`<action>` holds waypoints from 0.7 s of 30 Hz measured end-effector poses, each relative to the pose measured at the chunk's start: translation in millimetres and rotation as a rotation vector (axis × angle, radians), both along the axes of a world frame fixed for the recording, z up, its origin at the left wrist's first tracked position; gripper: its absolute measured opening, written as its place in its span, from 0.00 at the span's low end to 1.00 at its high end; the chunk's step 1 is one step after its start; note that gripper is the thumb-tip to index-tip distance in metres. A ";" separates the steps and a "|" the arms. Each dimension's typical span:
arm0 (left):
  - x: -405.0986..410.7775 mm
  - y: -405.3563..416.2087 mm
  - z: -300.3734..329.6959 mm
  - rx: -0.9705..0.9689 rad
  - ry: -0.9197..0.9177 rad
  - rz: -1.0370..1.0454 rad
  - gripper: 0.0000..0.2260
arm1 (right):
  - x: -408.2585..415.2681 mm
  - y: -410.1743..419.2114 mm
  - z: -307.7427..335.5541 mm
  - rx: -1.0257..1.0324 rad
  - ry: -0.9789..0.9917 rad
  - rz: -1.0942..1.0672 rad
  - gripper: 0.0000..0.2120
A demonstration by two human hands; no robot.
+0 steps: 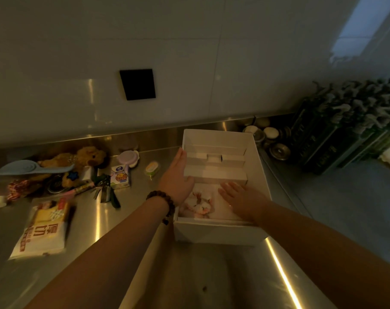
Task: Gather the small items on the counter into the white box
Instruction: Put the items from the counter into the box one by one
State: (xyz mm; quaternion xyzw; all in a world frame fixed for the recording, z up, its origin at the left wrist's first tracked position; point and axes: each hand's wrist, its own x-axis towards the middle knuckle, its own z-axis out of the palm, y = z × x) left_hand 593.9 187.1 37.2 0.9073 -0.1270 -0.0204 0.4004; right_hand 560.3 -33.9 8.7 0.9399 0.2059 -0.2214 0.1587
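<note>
The white box (220, 230) stands open on the steel counter (145, 197), its far half taken up by folded card dividers and its near half holding a pale pink-and-white soft thing (198, 204), perhaps a plush toy, though the dim light leaves that unsure. The left hand (178, 175) lies flat against the box's left wall with fingers straight; the right hand (238, 197) rests inside, fingers spread and holding nothing. The small items sit well apart to the left: a brown stuffed bear (84, 157), a little carton (120, 177), a round lilac case (128, 157), keys (104, 188) and a snack packet (42, 228). All look light; the bear should squash, so take it round the body, the carton by its sides, and the crinkly packet by an edge.
</note>
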 end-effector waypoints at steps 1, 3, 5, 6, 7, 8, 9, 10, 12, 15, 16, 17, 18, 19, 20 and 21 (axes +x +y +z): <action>-0.1 0.1 -0.5 0.000 0.003 -0.002 0.32 | -1.9 -1.1 2.1 -0.033 0.003 -0.025 0.28; 0.1 0.5 -1.5 -0.007 0.009 -0.007 0.32 | -4.9 0.9 6.6 -0.088 0.004 -0.068 0.27; 1.0 0.8 -1.8 -0.004 0.009 -0.008 0.32 | -6.1 3.4 9.3 -0.121 -0.009 -0.091 0.27; 1.4 0.4 -2.3 0.000 0.006 -0.008 0.32 | -6.6 3.4 10.0 -0.127 -0.020 -0.095 0.27; 1.8 0.1 -2.9 0.004 0.004 -0.008 0.32 | -6.9 3.1 10.5 -0.121 -0.032 -0.102 0.27; 2.1 -0.5 -3.5 0.006 0.002 -0.007 0.32 | -6.5 2.8 11.0 -0.097 -0.046 -0.116 0.28; 2.0 -1.2 -4.1 0.007 0.002 -0.006 0.32 | -5.6 2.8 11.7 -0.044 -0.062 -0.140 0.29; 1.9 -1.8 -4.5 0.006 0.002 -0.004 0.32 | -4.1 4.0 12.9 0.040 -0.082 -0.173 0.31; 1.3 -3.4 -4.7 0.003 0.000 0.005 0.32 | -0.1 10.0 18.2 0.269 -0.145 -0.256 0.34; -1.5 -9.0 0.2 0.001 -0.027 0.027 0.30 | 1.2 24.8 27.5 0.591 -0.277 -0.352 0.35; -3.4 -10.5 2.8 0.001 -0.047 0.037 0.29 | 1.0 31.7 30.4 0.665 -0.306 -0.368 0.34; -5.5 -9.6 5.6 -0.002 -0.066 0.056 0.28 | 1.4 39.6 33.9 0.722 -0.316 -0.372 0.33; -7.5 -6.6 8.5 -0.005 -0.081 0.083 0.27 | 2.8 48.5 38.2 0.768 -0.312 -0.362 0.33; -9.5 -0.3 10.8 -0.003 -0.096 0.116 0.26 | 4.4 58.3 43.3 0.807 -0.304 -0.339 0.32; -12.3 8.9 12.6 0.007 -0.113 0.151 0.26 | 6.8 69.3 48.6 0.841 -0.297 -0.307 0.31; -16.2 20.7 13.5 0.023 -0.130 0.182 0.26 | 8.8 81.4 54.2 0.869 -0.289 -0.273 0.31</action>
